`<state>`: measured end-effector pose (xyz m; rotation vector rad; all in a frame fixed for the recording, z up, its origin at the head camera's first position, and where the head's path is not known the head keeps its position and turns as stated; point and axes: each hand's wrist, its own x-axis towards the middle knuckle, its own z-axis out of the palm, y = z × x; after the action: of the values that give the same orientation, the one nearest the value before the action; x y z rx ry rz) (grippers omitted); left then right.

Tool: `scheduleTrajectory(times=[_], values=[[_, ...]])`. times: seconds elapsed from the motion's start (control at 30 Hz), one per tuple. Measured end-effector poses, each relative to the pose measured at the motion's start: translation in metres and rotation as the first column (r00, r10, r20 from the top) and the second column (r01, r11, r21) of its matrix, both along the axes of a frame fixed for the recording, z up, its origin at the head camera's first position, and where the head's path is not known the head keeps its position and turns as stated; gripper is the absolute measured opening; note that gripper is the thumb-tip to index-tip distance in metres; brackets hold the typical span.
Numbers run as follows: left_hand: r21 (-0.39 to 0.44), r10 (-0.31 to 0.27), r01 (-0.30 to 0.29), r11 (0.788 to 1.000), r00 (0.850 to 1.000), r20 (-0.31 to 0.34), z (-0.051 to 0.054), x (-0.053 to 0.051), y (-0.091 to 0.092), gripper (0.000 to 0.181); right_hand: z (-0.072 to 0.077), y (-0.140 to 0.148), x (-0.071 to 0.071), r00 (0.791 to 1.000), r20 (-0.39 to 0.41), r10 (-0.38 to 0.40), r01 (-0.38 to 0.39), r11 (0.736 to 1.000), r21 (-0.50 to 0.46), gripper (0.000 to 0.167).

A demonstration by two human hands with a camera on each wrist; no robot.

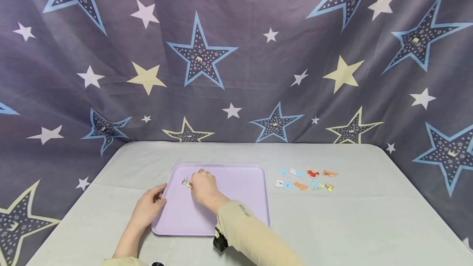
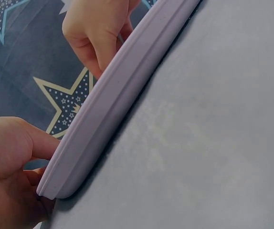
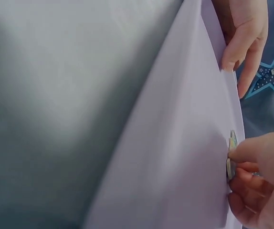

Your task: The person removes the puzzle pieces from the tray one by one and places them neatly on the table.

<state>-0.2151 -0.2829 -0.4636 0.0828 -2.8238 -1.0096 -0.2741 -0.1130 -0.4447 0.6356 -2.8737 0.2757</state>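
A small, flat, colourful cut-out piece is pinched between the thumb and fingers of my right hand, over the upper left part of a lilac tray. In the right wrist view this piece stands on edge against the tray surface, partly covered by the fingertips; its picture cannot be made out. My left hand rests at the tray's left rim, with thumb and fingers touching over the edge, as the left wrist view also shows.
Right of the tray, several small cut-out pieces lie in two rows on the grey table: blue and white ones, orange ones, a red one and a yellow-green one. A star-patterned curtain hangs behind the table.
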Motion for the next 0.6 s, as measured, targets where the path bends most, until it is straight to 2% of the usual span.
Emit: scheduleTrajectory(times=[0.13,0.27,0.6], values=[[-0.005,0.001,0.0,1.0,1.0,0.006,0.0,-0.001,0.0,0.047,0.001,0.007,-0.002,0.999,-0.011,0.04,-0.04,0.998,-0.048,0.011],[-0.005,0.003,-0.003,1.0,1.0,0.017,0.0,-0.001,0.001,0.047,0.0,0.015,-0.002,0.998,-0.001,0.058,-0.058,0.996,-0.073,0.006],[0.003,-0.009,0.009,1.0,1.0,0.017,-0.001,-0.001,-0.001,0.047,-0.002,0.026,-0.002,0.996,-0.02,0.091,-0.091,0.996,0.011,0.009]])
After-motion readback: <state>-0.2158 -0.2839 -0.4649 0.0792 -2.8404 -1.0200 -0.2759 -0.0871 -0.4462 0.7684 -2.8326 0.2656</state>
